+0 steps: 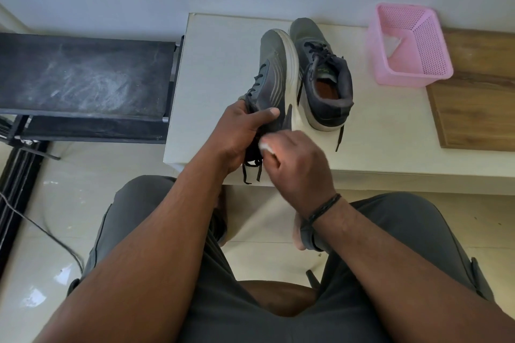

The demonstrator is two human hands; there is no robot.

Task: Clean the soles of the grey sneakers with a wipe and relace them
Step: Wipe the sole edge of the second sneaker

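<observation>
Grey mesh sneaker with white sole [271,83] tipped on its side at the white table's [390,147] near edge, left hand [239,131] gripping its heel end, thumb across the upper. Right hand [295,161] curled, pinching a small white wipe [266,147] at the heel. Second grey sneaker [323,75] upright just beside it, black laces loose. Pink perforated plastic basket [412,44] further right, holding a white crumpled piece [393,43].
</observation>
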